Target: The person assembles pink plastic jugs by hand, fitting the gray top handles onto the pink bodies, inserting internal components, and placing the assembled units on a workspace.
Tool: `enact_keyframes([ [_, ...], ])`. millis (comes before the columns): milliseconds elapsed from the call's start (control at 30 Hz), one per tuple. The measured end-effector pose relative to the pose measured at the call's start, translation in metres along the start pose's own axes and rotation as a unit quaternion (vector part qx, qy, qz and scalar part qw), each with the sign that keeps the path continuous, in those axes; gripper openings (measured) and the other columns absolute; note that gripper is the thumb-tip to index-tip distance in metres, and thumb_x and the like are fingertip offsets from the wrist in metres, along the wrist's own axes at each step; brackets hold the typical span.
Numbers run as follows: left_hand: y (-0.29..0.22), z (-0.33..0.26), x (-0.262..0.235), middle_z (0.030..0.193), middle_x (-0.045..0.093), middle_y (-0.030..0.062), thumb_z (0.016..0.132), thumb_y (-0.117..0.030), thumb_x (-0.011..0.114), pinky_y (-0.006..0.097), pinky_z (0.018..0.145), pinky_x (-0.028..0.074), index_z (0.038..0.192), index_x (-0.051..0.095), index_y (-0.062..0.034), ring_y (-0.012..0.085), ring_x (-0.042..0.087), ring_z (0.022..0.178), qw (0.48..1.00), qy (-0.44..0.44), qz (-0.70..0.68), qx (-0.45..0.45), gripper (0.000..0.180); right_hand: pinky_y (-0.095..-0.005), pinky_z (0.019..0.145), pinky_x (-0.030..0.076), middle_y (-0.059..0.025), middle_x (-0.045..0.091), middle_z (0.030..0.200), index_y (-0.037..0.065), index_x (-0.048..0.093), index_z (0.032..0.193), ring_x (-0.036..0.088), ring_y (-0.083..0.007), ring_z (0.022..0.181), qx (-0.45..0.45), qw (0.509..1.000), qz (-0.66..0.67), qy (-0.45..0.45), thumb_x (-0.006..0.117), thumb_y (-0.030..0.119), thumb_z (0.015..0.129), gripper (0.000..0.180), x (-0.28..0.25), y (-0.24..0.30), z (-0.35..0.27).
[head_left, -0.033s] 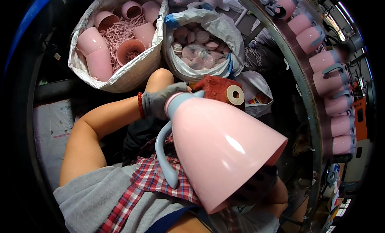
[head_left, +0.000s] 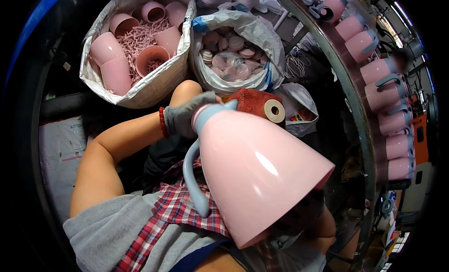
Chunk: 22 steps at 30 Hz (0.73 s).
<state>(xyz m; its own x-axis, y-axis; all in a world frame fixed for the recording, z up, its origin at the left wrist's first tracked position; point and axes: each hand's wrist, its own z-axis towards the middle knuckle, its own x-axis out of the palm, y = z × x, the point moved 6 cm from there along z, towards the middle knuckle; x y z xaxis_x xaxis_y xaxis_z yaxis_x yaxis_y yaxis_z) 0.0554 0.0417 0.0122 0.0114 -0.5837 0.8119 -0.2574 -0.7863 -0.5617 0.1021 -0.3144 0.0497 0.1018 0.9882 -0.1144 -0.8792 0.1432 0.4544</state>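
Note:
A pink pitcher body (head_left: 262, 164) lies tilted across my lap, its wide open end toward the lower right. It has a grey-blue collar (head_left: 206, 116), a spout of the same colour and a curved grey-blue handle (head_left: 190, 176). My left hand (head_left: 185, 116), in a grey fingerless glove, is closed around the narrow neck end. My right hand (head_left: 303, 216) is at the wide open end, mostly hidden behind the pink wall and in shadow; its fingers do not show. Just beyond the neck is a fuzzy red roll (head_left: 250, 101) with a pale ring-shaped end.
A white sack (head_left: 154, 91) holds pink shells and shredded pink strips. Beside it, a plastic-lined bag (head_left: 215, 82) contains pink discs. A smaller white bag (head_left: 299, 96) sits nearby. Along the right, a metal-edged bench (head_left: 355, 113) carries a row of pink pitchers (head_left: 381, 96).
The pitcher body has turned slightly, its wide end shifting a little toward the lower left. My left hand stays around the neck.

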Motion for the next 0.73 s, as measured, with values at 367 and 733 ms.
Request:
enact_keyframes([
  [367, -0.075, -0.035, 0.079, 0.145, 0.032, 0.0127, 0.083, -0.048, 0.06, 0.039, 0.109, 0.026, 0.146, 0.018, -0.0017, 0.0232, 0.033, 0.133, 0.846, 0.033, 0.267, 0.461, 0.088, -0.0388, 0.097, 0.04, -0.0134, 0.052, 0.125, -0.001, 0.048, 0.125, 0.049, -0.0225, 0.116, 0.306, 0.926, 0.212, 0.057, 0.056, 0.03, 0.091, 0.046, 0.065, -0.033, 0.048],
  [733, -0.069, -0.047, 0.073, 0.139, 0.037, 0.0136, 0.08, -0.047, 0.057, 0.04, 0.105, 0.033, 0.143, 0.026, -0.0045, 0.0258, 0.04, 0.126, 0.777, -0.1, 0.352, 0.512, 0.082, -0.0422, 0.104, 0.036, -0.0161, 0.045, 0.135, 0.007, 0.036, 0.138, 0.046, -0.0288, 0.122, 0.33, 0.925, 0.156, 0.111, 0.058, 0.028, 0.091, 0.056, 0.095, -0.033, 0.049],
])
